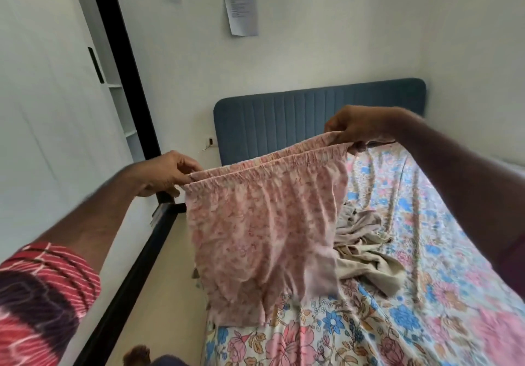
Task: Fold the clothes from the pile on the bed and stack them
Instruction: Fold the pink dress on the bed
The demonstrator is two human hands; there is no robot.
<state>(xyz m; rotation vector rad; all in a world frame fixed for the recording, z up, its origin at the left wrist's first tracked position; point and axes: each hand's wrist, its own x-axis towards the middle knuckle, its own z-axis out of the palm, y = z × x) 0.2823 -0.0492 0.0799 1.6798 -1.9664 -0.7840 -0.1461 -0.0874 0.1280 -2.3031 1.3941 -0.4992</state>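
In the head view, the left hand (167,173) and the right hand (353,128) each pinch one end of the elastic waistband of pink floral shorts (261,229), which hang stretched in the air over the near left part of the bed (412,294). A beige crumpled garment (366,254) lies on the flowered sheet, just behind the shorts. A blue headboard (312,115) stands at the wall.

so i count two hands (167,173), one pink garment (264,229), one beige garment (366,252), one bed (426,294), one wall paper (241,10).
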